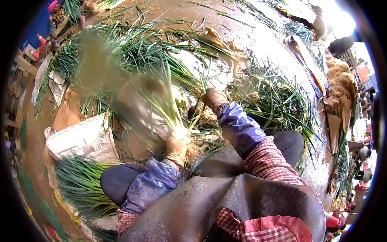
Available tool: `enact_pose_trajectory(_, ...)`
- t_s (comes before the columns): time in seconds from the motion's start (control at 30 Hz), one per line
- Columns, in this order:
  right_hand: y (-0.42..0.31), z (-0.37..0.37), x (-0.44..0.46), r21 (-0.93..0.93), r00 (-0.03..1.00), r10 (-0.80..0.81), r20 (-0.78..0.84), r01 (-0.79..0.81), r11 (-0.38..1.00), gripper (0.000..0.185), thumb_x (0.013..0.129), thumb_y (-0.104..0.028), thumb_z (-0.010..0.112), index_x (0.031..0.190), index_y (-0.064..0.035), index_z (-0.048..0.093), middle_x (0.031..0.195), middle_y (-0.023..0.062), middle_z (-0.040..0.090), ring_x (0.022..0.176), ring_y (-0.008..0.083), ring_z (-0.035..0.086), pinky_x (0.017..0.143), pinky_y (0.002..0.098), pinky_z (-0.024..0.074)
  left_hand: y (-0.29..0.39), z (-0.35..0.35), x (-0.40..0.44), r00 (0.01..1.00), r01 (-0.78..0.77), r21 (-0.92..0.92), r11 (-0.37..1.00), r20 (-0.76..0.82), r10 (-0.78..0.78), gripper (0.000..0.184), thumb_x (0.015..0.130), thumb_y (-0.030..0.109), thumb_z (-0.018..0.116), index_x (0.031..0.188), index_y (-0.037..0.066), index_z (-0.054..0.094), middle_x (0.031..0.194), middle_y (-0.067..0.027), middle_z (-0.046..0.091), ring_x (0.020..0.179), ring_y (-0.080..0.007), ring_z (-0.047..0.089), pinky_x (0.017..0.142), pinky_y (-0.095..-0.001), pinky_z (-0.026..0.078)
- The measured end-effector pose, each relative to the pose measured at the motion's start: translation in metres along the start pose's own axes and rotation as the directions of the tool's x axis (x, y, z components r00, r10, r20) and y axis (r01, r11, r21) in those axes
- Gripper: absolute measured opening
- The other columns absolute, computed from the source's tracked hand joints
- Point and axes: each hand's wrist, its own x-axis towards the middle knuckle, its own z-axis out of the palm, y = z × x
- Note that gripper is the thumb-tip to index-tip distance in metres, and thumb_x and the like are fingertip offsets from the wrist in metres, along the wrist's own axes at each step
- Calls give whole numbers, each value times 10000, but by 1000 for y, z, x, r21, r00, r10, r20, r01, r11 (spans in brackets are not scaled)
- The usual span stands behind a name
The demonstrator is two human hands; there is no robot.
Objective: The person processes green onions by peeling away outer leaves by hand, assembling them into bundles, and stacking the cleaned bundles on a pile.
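My left hand (176, 148), in a tan glove, is closed around the white root end of a bunch of spring onions (171, 115). Their green leaves point away from me, and pale roots hang out beside the glove. To the right and a little farther off, my right hand (214, 99), also gloved, has its fingers curled around a few spring onion stalks (196, 117); its fingertips are partly hidden. Loose spring onions (139, 50) lie heaped beyond both hands. Another heap of spring onions (278, 99) spreads to the right of my right hand.
By my left knee lies a neat bundle of spring onions (82, 183), below a white sack (82, 139). A dark apron (242, 197) covers my lap. Brown sacking (221, 42) sits beyond the hands on wet ground. Other people are at the edges. Blurry smudges obscure the left middle.
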Motion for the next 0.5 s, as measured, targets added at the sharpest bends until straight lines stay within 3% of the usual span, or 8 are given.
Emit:
enact_pose_trajectory(0.17, -3, 11, -2, -150, 992, -126, -17, 122, 981, 235, 795, -233, 545, 781, -30, 662, 776, 191, 641, 716, 325, 634, 643, 419, 500, -8, 0, 0, 999, -45, -13, 999, -27, 44, 334, 669, -146, 570, 971, -4, 583, 993, -26, 592, 876, -137, 550, 759, -250, 463)
enact_pose_trajectory(0.2, -4, 17, -3, -207, 906, -360, -221, 318, 925, 199, 792, -213, 543, 727, -47, 630, 717, 172, 616, 657, 323, 610, 595, 420, 484, -13, -2, 2, 999, -41, -14, 999, -29, 40, 334, 669, -146, 570, 971, -4, 583, 993, -26, 592, 876, -137, 550, 759, -250, 463)
enact_pose_trajectory(0.23, -2, 22, -4, -300, 727, -563, -393, 478, 826, 184, 790, -193, 540, 672, -63, 599, 658, 152, 591, 598, 322, 587, 546, 422, 469, -18, -3, 5, 996, -59, 88, 994, -60, 64, 312, 667, -143, 572, 945, -4, 592, 958, -23, 596, 851, -138, 555, 745, -252, 466)
enact_pose_trajectory(0.3, -8, 21, -21, -197, 656, -578, -486, 562, 803, 154, 794, -203, 584, 705, -77, 588, 666, 150, 591, 615, 335, 593, 569, 436, 473, -24, -5, 5, 992, -69, 190, 979, -88, 87, 290, 664, -139, 574, 920, -4, 602, 924, -20, 599, 826, -140, 559, 731, -253, 468)
enact_pose_trajectory(0.37, -22, 14, -41, -102, 643, -614, -458, 648, 755, 128, 795, -182, 578, 762, -63, 612, 668, 137, 581, 625, 341, 580, 585, 408, 483, -5, 0, -2, 968, 108, -96, 990, -219, -126, 245, 662, -113, 591, 883, -7, 610, 865, -15, 598, 770, -143, 562, 699, -258, 472)
enact_pose_trajectory(0.4, -31, 3, -58, -30, 722, -602, -342, 632, 775, 119, 804, -159, 583, 831, -50, 623, 706, 152, 591, 656, 331, 592, 611, 391, 495, -5, 1, -2, 948, 138, -88, 987, -275, -157, 213, 666, -74, 614, 869, -10, 615, 807, -13, 591, 711, -148, 557, 673, -263, 473)
enact_pose_trajectory(0.43, -28, 16, -60, 200, 744, -582, -329, 657, 727, 132, 832, -168, 598, 832, -38, 619, 711, 100, 610, 649, 265, 600, 601, 355, 494, -2, 1, -2, 938, 169, -74, 983, -294, -183, 194, 672, -50, 625, 864, -21, 623, 789, -32, 606, 682, -172, 581, 658, -286, 490)
enact_pose_trajectory(0.5, -29, 36, -74, 813, 834, -510, -212, 440, 381, 142, 845, -178, 633, 818, -40, 620, 721, 28, 619, 663, 161, 590, 602, 315, 487, -17, -13, 8, 932, 272, -47, 961, -237, -275, 319, 667, -102, 608, 966, -8, 548, 876, -49, 577, 770, -187, 560, 711, -293, 474)
